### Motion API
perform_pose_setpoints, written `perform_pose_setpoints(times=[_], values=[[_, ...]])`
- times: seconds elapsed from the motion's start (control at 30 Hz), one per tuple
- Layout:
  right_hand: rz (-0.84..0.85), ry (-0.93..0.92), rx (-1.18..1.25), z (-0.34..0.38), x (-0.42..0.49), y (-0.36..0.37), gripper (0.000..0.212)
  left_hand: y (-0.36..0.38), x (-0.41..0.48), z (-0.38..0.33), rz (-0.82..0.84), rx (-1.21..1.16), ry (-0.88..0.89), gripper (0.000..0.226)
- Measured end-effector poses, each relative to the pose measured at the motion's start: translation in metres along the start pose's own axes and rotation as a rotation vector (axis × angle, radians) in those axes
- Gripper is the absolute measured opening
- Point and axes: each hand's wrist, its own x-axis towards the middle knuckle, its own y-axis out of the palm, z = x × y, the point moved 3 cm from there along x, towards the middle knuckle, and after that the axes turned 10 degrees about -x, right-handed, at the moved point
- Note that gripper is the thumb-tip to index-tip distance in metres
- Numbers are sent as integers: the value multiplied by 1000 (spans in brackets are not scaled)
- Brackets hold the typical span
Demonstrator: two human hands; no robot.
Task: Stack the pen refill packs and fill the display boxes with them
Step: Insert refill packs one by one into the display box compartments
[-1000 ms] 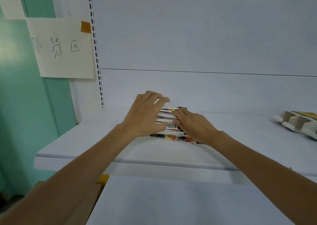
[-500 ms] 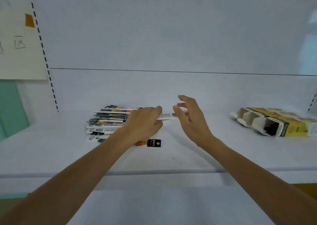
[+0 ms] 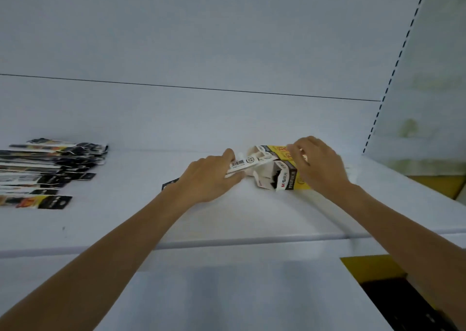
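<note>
Refill packs at the display box mouth
Left hand grip pinches the packs, probably light and bendy, near their end; right hand grip clamps the flimsy box on the shelf.

Refill packs, left of frame: black header ends, white backs, orange-yellow print on some fronts.
Single refill pack, centre: white, with a black barcode and a round black mark.
Display box, right of centre: yellow body, black band with white lettering, white flaps, dark interior.
Shelf: plain pale blue-white.
Back panel: same tone, with one thin dark horizontal line.
Upright, upper right: row of black slots reading as a dashed line.
Carton, lower right: ochre yellow.
</note>
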Motion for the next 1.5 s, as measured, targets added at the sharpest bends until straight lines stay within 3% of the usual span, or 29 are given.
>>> perform_pose_setpoints(times=[0.2, 0.33, 0.43, 0.5, 0.63, 0.83, 1.0, 1.17, 1.33, 1.5], values=[[105, 89, -148, -104, -8, 10, 27, 17, 18, -16, 6, 112, -50, 33], [197, 4, -114, -116, -19, 31, 5, 16, 23, -19, -67, 122, -94, 29], [49, -50, -158, -117, -19, 30, 29, 13, 18, -10, -123, 117, -134, 22], [-37, -43, -151, -121, -16, 35, 30, 15, 14, -6, -116, 143, -141, 20], [52, -39, -139, -130, -12, 53, 47, 26, 19, -11, -50, 110, -99, 20], [-42, -122, -211, -126, -15, 50, 43, 45, 42, -28, 55, -57, -63, 16], [-108, -269, -450, -123, -14, 47, 8, 49, 42, -22, 119, -96, -105, 19], [-182, -340, -460, -122, -16, 46, 13, 49, 49, -26, 113, -55, -107, 23], [-187, -378, -492, -125, -17, 48, 17, 53, 46, -16, 81, -240, -178, 24], [-231, -391, -468, -121, -17, 46, 20, 52, 48, -24, 156, -128, -125, 17]])
